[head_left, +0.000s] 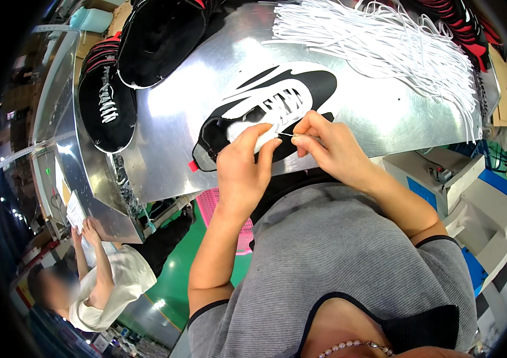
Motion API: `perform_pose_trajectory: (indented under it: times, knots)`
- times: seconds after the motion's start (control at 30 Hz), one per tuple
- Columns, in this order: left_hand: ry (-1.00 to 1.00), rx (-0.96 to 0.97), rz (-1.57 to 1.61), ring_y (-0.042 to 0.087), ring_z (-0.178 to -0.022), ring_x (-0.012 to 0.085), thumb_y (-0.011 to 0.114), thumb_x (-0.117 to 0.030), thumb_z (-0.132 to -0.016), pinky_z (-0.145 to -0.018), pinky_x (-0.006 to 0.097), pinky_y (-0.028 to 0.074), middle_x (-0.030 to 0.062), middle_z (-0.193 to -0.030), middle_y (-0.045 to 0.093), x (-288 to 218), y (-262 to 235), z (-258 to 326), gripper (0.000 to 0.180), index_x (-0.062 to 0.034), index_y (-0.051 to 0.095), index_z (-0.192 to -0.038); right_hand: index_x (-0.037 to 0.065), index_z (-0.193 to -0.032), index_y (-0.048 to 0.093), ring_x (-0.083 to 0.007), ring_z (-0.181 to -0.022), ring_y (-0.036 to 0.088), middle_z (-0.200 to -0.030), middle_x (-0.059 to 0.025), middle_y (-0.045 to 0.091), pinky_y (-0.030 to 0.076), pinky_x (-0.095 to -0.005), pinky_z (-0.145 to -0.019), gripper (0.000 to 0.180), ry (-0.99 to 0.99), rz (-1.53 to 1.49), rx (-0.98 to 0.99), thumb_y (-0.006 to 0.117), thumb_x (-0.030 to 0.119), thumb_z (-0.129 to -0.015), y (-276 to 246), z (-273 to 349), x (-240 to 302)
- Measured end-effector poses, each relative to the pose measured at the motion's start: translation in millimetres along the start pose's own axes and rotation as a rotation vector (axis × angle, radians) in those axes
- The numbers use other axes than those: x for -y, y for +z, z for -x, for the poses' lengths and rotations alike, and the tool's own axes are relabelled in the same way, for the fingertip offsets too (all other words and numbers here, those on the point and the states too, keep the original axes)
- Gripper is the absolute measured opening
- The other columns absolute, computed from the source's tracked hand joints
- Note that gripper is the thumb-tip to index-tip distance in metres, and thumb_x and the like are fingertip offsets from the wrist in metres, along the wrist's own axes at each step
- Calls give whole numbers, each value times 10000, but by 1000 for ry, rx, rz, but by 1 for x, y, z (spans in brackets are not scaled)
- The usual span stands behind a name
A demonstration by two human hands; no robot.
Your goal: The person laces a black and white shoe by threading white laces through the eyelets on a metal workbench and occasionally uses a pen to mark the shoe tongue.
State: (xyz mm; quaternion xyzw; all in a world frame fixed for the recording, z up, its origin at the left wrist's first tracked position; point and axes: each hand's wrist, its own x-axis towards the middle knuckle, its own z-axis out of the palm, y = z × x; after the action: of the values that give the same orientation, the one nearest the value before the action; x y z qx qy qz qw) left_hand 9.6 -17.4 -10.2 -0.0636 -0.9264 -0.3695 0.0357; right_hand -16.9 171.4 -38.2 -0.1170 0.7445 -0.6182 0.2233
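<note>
1. Location: the white-and-black shoe [271, 95] lies on the metal table [164, 161], close to its near edge. Its heel points near left, its toe far right.
2. Completed: white lacing [286, 104] crosses the throat in several rows toward the toe.
3. Remaining (judged): the ankle end of the throat appears unfinished, and no tied bow is visible. The eyelet count cannot be read.
4. Right hand [336, 148]: thumb and forefinger meet in a closed pinch on a thin white strand [285, 134], which spans toward the other hand.
5. Left hand [241, 170]: thumb and forefinger stand slightly parted near the shoe's opening, with white material between them; whether it is gripped cannot be determined.
6. Shoe materials: smooth white panels, curved black panels, a rounded toe and a small red tab [193, 166] at the heel.
7. Adjacent stock: slender, pliable white laces [379, 45] form a tangled heap, far right. A dark shoe [107, 104] with white zigzag lacing stands far left.
8. Table surface: bare, reflective metal with bright glare patches.
</note>
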Motion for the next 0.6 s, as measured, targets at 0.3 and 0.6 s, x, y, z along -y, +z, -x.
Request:
perform_pose_trajectory:
  times: [0.3, 0.6]
  knots:
    - [8, 25, 75, 621, -620, 300, 707, -80, -879, -574, 368, 476, 153, -845, 672, 9, -3, 2, 247, -9, 643, -1107, 27, -1006, 495, -144, -686, 623, -715, -70, 657, 482, -288, -666, 165, 99, -20, 12, 597, 149, -962, -1, -9, 10]
    - [-123, 133, 124, 612, -730, 98, 687, -8, -880, -680, 235, 479, 87, -851, 700, 5, -4, 0, 225, 15, 667, -1103, 30, -1039, 461, -378, -645, 637, -683, -164, 618, 478, -464, -591, 204, -172, 204, -159, 583, 172, -958, 33, -16, -7]
